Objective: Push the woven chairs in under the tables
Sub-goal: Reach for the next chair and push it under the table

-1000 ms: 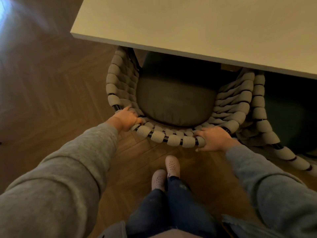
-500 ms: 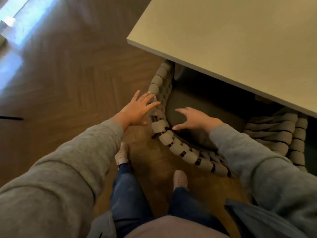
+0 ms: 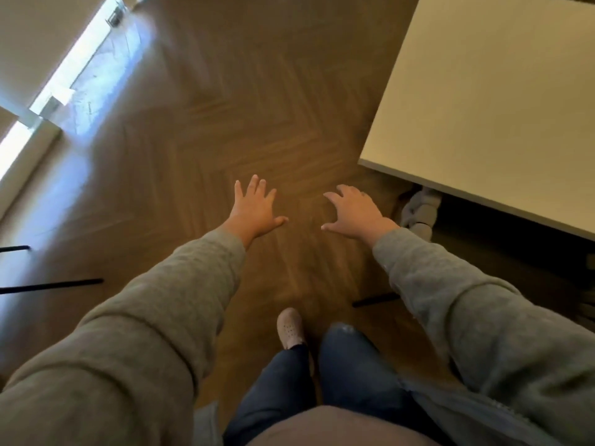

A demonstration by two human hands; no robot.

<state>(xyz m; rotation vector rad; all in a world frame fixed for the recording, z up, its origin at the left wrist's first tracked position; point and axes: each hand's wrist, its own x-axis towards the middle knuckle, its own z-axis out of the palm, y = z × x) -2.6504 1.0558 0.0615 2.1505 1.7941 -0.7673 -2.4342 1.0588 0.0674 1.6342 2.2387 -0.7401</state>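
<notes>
– Head camera, looking down, and both hands are off the furniture. The left hand (image 3: 256, 207), centre frame, is spread flat with straight fingers, palm to the floor, gripping nothing.
– Same story for the right hand (image 3: 357, 210) just right of it. Its fingers are fanned and loosely bent, with nothing in them. Both hang over bare herringbone floor (image 3: 225, 107).
– So where's the woven chair (image 3: 418, 210)?
– Right of centre, tucked beneath the lower-left corner of the pale table (image 3: 483, 107). Only a clump of its grey rope weave peeks out under the edge, just beside the right wrist but not touching it.
– I'd call that one done, then. This reads as the gap between chairs.
– Agreed, as a judgement. The next move calls for finding a chair that sits out, getting both hands onto its back rim and driving it straight in so the weave doesn't catch the table edge.
– Any candidate in shot?
– Hard to say. Two thin dark bars (image 3: 51, 284) poke in at the left edge. They could be furniture legs, but they're cut off. Another dark bar (image 3: 375, 300) shows on the floor beside the right sleeve (image 3: 467, 317), possibly a leg of the tucked chair.
– And how deep is that chair under?
– Can't tell. The tabletop and the sleeve cover the seat and most of the back, and the whole frame is smeared with blur.
</notes>
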